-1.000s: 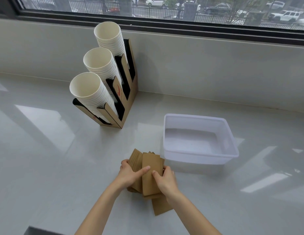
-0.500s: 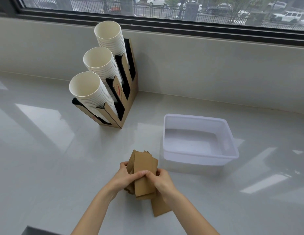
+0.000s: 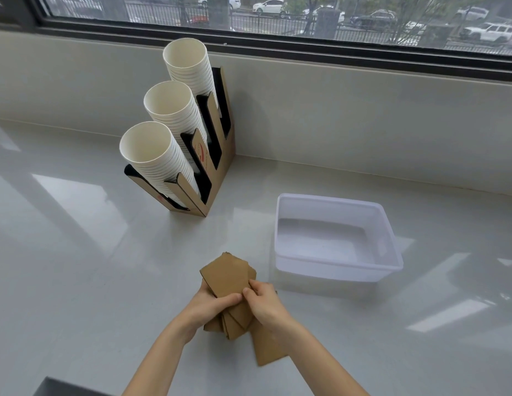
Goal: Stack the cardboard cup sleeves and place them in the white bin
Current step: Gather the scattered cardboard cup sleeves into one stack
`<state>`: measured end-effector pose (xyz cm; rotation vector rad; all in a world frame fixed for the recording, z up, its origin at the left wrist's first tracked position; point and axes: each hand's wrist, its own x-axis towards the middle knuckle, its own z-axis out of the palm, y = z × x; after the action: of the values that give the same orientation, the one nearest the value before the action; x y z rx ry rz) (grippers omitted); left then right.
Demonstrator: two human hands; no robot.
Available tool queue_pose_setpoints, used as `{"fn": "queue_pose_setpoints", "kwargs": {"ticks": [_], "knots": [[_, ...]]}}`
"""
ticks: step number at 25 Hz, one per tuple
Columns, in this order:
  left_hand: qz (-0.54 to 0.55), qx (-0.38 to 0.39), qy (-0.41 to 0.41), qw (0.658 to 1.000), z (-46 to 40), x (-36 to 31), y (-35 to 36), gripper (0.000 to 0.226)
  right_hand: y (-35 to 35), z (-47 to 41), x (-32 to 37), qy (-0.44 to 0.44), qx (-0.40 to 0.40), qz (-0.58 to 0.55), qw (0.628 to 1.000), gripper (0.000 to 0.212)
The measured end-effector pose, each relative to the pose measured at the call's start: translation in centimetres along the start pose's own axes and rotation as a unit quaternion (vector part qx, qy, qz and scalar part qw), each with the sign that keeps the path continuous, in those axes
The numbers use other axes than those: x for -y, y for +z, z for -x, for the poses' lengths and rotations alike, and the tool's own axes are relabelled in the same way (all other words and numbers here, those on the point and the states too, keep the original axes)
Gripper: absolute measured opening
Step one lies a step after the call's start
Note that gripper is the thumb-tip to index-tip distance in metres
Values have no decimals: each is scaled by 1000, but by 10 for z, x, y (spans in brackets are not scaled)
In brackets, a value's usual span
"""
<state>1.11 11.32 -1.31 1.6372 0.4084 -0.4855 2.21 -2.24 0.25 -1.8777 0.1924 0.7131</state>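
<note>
A bundle of flat brown cardboard cup sleeves (image 3: 226, 274) is held between both hands near the counter's front, its edges fanned and uneven. My left hand (image 3: 210, 307) grips the bundle from the left, thumb across the top sleeve. My right hand (image 3: 263, 302) grips it from the right. One more sleeve (image 3: 267, 351) lies flat on the counter under my right wrist. The white bin (image 3: 336, 271) stands to the right of the bundle, with nothing inside it.
A cardboard cup holder (image 3: 217, 178) with three slanted stacks of white paper cups (image 3: 152, 151) stands at the back left. A wall and window ledge run behind. A dark object's corner (image 3: 60, 387) shows at the bottom left edge.
Both hands have closed in on the sleeves and drawn them into a tighter bundle, which now tilts to the left. The loose sleeve on the counter has stayed put.
</note>
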Motion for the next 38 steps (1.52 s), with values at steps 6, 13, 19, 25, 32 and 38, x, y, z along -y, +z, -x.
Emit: {"fn": "queue_pose_setpoints", "kwargs": {"ticks": [6,13,19,25,32,38], "knots": [[52,-22,-6,998,3,6,-8,55,-25,2,-19,-14,-109,73,991,39],[91,-61,12,994,4,9,-22,51,-13,7,-37,29,-147,293,944,86],[121,-65,17,990,11,16,-25,47,-5,7,-42,45,-191,383,903,87],[127,-69,21,989,15,19,-21,44,-15,11,-44,34,-164,295,941,63],[120,-42,16,992,17,17,-10,40,-50,28,-39,-6,-133,-49,990,25],[81,29,9,996,24,8,10,36,-51,35,-20,-67,-91,-81,990,20]]}}
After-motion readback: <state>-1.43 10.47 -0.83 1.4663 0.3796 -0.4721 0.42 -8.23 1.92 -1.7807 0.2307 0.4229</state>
